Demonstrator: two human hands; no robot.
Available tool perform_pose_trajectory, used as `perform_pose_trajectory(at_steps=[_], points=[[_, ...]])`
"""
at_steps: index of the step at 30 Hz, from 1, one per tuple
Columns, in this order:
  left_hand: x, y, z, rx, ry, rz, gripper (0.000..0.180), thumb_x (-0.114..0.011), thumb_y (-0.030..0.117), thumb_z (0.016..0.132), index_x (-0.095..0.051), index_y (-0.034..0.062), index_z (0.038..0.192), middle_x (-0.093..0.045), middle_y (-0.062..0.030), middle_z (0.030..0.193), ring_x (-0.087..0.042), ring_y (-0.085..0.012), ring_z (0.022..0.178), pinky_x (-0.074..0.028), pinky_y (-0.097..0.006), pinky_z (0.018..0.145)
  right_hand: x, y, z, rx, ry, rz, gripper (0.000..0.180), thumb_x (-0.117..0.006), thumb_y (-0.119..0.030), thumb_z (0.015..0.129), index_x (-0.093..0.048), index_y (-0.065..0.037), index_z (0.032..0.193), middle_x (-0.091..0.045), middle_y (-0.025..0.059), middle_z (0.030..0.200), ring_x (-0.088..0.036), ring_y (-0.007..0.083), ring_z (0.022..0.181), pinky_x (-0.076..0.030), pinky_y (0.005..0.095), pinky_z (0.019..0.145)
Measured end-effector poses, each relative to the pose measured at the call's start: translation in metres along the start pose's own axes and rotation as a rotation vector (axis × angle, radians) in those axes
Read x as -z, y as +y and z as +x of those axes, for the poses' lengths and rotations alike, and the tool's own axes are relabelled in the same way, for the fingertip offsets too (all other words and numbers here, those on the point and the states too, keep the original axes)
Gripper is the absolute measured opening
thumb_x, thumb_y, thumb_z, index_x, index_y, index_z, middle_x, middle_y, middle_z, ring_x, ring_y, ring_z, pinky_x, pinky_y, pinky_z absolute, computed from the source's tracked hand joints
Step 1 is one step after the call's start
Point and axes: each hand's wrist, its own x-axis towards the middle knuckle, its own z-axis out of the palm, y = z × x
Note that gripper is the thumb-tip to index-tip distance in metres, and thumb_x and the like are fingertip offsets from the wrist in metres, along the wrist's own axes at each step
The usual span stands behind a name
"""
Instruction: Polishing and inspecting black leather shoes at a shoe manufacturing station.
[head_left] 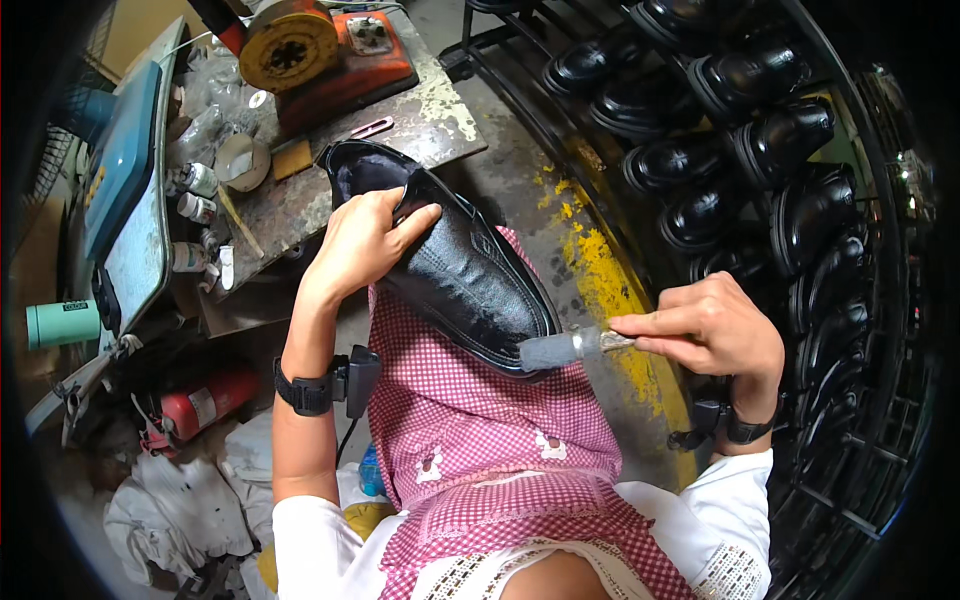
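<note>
A black leather shoe (465,265) is held over my lap, its toe pointing down and to the right. My left hand (372,238) is closed on the shoe's opening, thumb over the upper and the other fingers partly hidden. Between the thumb and fingers of my right hand (715,325) is a flat grey hand tool (560,350) with a light, rough-looking handle. Its grey end touches the shoe's toe edge. Whether that end is a blade or bristles I cannot make out. Beneath the shoe lies a pink checked apron (480,400).
A worn workbench (440,110) at the far left carries an orange machine (345,70), small white bottles (197,208) and a bowl (243,162). A rack (545,125) with several black shoes (785,140) stands on the right. A red fire extinguisher (205,405) and white cloths (180,510) lie lower left.
</note>
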Motion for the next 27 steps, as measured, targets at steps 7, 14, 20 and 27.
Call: perform_pose_trajectory(at_steps=[7, 14, 20, 27], points=[[0.004, 0.012, 0.002, 0.018, -0.063, 0.005, 0.042, -0.062, 0.036, 0.084, -0.055, -0.0030, 0.071, -0.055, -0.0228, 0.065, -0.058, -0.0378, 0.064, -0.043, -0.042, 0.060, -0.026, -0.021, 0.023, 0.083, 0.091, -0.140, 0.027, -0.064, -0.026, 0.080, -0.067, -0.022, 0.106, -0.050, 0.0042, 0.057, -0.052, 0.0214, 0.046, -0.040, 0.0327, 0.042], [0.001, 0.011, 0.002, 0.009, -0.036, -0.005, 0.041, -0.062, 0.036, 0.084, -0.056, -0.0022, 0.072, -0.056, -0.0225, 0.065, -0.059, -0.0378, 0.066, -0.043, -0.042, 0.061, -0.009, -0.019, 0.012, 0.071, -0.005, -0.209, 0.028, -0.066, -0.021, 0.077, -0.068, -0.023, 0.106, -0.049, 0.0035, 0.056, -0.054, 0.0203, 0.047, -0.040, 0.0330, 0.042], [0.002, 0.018, 0.003, 0.021, -0.052, 0.166, 0.041, -0.062, 0.037, 0.083, -0.056, -0.0015, 0.071, -0.057, -0.0220, 0.066, -0.059, -0.0388, 0.069, -0.045, -0.043, 0.062, -0.016, 0.003, 0.023, -0.045, 0.378, -0.142, 0.026, -0.067, -0.019, 0.078, -0.069, -0.022, 0.103, -0.052, 0.0042, 0.059, -0.053, 0.0195, 0.048, -0.040, 0.0321, 0.043], [0.002, 0.006, 0.002, 0.059, -0.051, -0.032, 0.042, -0.062, 0.038, 0.083, -0.057, -0.0014, 0.072, -0.058, -0.0213, 0.067, -0.060, -0.0369, 0.068, -0.045, -0.041, 0.062, -0.004, -0.012, 0.013, 0.068, 0.074, -0.152, 0.025, -0.068, -0.023, 0.078, -0.069, -0.023, 0.103, -0.051, 0.0037, 0.055, -0.054, 0.0218, 0.047, -0.040, 0.0324, 0.042]])
